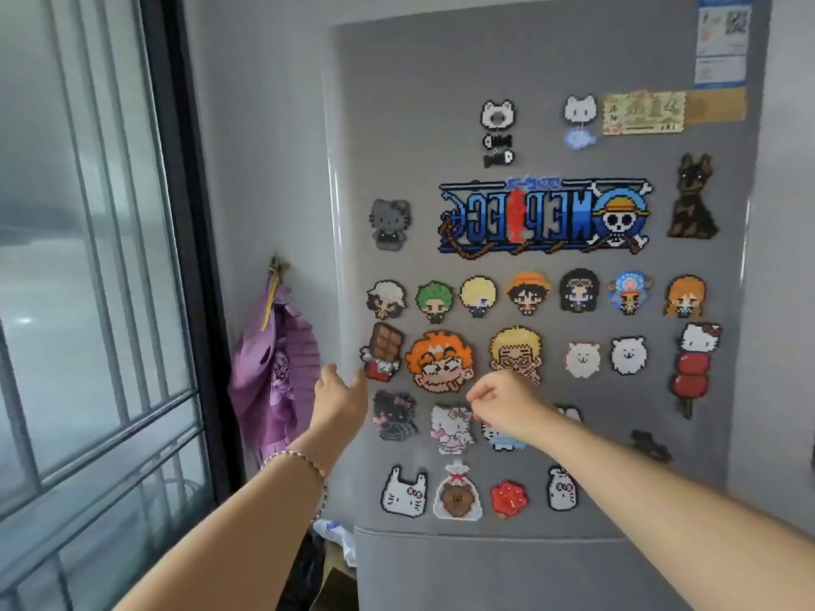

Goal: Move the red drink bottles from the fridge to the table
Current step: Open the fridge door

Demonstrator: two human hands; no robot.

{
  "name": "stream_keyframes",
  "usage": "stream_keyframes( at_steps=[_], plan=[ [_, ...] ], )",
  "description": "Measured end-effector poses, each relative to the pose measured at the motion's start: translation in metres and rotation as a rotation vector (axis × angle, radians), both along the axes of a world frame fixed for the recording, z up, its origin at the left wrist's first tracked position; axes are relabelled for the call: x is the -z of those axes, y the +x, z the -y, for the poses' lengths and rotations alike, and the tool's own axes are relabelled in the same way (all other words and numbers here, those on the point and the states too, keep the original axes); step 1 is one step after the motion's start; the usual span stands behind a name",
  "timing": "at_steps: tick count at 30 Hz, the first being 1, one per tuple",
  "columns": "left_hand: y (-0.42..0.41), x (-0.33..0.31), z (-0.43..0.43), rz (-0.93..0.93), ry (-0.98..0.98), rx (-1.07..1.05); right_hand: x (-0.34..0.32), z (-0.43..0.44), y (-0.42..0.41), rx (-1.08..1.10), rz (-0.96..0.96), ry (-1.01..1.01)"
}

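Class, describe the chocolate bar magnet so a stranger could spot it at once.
On the grey fridge door, find the row below the seven small character heads. The chocolate bar magnet is leftmost there, beside the big orange-haired face. It alone is a brown gridded slab, tilted, with red wrapper below.

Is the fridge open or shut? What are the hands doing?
upper fridge door: shut, with magnets stuck on it.
lower fridge door: shut.
left hand: fingers open, reaching at the upper door's left edge.
right hand: fingers curled, holding nothing.
purple pleated item: hanging on the wall.
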State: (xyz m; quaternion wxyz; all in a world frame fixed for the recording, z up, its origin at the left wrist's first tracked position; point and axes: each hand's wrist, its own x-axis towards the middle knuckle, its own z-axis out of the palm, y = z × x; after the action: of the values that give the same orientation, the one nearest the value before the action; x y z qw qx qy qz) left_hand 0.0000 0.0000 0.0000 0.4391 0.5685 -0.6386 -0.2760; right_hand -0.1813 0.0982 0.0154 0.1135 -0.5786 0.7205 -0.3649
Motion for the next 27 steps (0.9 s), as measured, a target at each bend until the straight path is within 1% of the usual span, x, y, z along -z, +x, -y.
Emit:
stream_keyframes(
  at_steps=[2,5,7,11,14,16,18,21,24,27],
  plan=[
    [0.001,-0.001,0.024,-0.096,0.016,0.038,0.002,0.015,0.001,0.065,-0.071,0.004],
    [-0.007,-0.008,0.055,-0.139,0.02,0.101,0.001,0.036,0.006,0.14,-0.106,-0.003],
    [-0.012,-0.01,0.064,-0.151,-0.007,0.096,0.0,0.044,0.006,0.194,-0.109,-0.013],
    [-0.006,-0.002,0.075,-0.056,-0.058,0.097,0.0,0.037,0.016,0.249,-0.165,0.009],
    [-0.001,-0.009,0.077,-0.017,-0.02,0.145,-0.004,0.022,0.024,0.277,-0.19,0.009],
    [0.001,-0.012,0.072,0.001,0.005,0.141,-0.007,0.009,0.029,0.282,-0.19,0.001],
    [0.002,-0.009,0.062,0.011,0.001,0.116,-0.009,-0.007,0.033,0.275,-0.195,-0.024],
    [0.008,0.001,0.028,0.006,-0.091,0.049,-0.013,-0.034,0.034,0.234,-0.207,-0.065],
    [0.023,0.009,-0.018,0.075,-0.191,0.043,-0.014,-0.069,0.037,0.207,-0.225,-0.131],
    [0.035,0.007,-0.073,0.15,-0.241,0.046,-0.009,-0.112,0.043,0.193,-0.225,-0.255]
  ],
)
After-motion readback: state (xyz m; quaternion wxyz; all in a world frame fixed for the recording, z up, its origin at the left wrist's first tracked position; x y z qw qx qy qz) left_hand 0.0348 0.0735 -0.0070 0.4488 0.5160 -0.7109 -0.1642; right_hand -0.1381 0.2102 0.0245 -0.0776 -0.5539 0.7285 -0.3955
